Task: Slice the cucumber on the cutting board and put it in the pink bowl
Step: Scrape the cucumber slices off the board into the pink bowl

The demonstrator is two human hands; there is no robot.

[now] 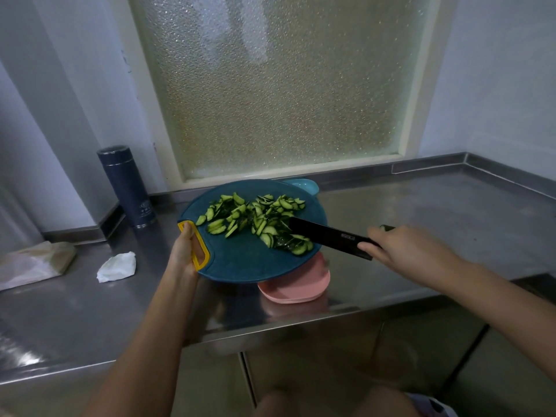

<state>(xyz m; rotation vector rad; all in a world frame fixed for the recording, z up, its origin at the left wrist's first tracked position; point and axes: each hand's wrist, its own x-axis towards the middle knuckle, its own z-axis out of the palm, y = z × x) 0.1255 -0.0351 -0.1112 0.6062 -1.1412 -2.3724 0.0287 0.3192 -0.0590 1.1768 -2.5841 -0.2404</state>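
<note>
A round teal cutting board (pixel 240 260) with a yellow handle is lifted off the counter. My left hand (pixel 183 251) grips that handle. Several cucumber slices (pixel 255 218) lie spread over the board's far half. My right hand (pixel 403 248) holds a black knife (pixel 325 236) whose blade lies across the board's right side among the slices. The pink bowl (pixel 298 284) stands on the counter under the board's near right edge, mostly covered by it.
A dark blue flask (pixel 126 185) stands at the back left. A crumpled white tissue (pixel 117 266) and a plastic bag (pixel 33 263) lie on the left of the steel counter (pixel 421 212). A light blue bowl (pixel 304 185) peeks out behind the board.
</note>
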